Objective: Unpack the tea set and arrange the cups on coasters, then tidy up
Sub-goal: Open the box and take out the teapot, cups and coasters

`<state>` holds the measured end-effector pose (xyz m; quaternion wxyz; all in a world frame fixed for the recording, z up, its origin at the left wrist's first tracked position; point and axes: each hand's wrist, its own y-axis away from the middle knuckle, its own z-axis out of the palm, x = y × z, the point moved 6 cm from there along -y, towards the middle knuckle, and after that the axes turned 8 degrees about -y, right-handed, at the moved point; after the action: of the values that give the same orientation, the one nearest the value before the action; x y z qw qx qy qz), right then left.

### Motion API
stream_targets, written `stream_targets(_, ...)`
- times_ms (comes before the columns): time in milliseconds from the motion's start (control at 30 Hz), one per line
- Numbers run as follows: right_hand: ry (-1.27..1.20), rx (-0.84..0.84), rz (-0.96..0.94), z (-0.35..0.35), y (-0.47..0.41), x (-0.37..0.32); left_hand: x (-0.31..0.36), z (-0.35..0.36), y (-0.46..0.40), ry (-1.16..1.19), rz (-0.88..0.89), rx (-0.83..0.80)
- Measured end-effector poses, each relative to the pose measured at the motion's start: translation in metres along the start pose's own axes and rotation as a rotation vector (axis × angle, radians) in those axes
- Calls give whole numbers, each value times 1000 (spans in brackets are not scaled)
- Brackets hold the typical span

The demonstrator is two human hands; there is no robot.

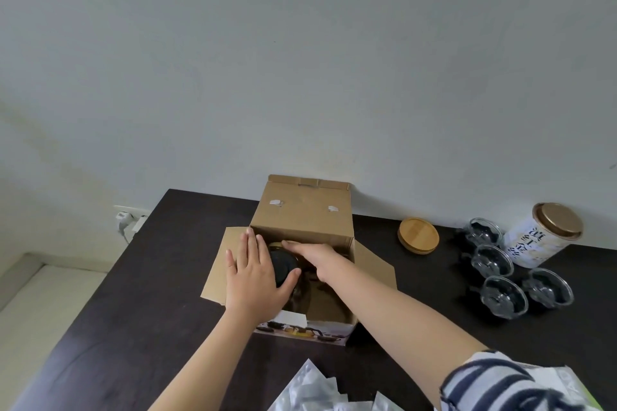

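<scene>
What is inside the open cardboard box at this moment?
Inside the cardboard box sits a dark round glass vessel, likely the teapot. The left hand and right hand rest on it and cover much of it; its lower part and the box floor are hidden.

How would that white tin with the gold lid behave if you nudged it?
The white tin already looks tilted, leaning by the glass cups, so it may tip easily. Being round, it would probably roll once down. Its rigid-looking wall suggests it is stiff, not floppy.
</scene>
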<state>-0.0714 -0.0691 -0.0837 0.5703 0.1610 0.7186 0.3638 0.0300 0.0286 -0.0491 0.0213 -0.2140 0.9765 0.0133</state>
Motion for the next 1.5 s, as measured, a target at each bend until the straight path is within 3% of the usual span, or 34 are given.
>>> stream_targets(500, -177, -17, 143, 5, 3, 8, 0, 2, -2, 6, 1, 30)
stream_targets(800, -263, -6, 28, -2, 4, 8, -2, 3, -3, -6, -3, 43)
stream_targets(1100, -220, -47, -188, -43, 57, -39, -3, 4, 0, 4, 5, 24)
stream_targets(1233, -236, 77, -273, -96, 68, -42, -3, 2, 0, 11, 12, 19)
stream_targets(1500, -259, 565, -306, -235, 50, 33, -2, 4, -2, 6, 11, 20)
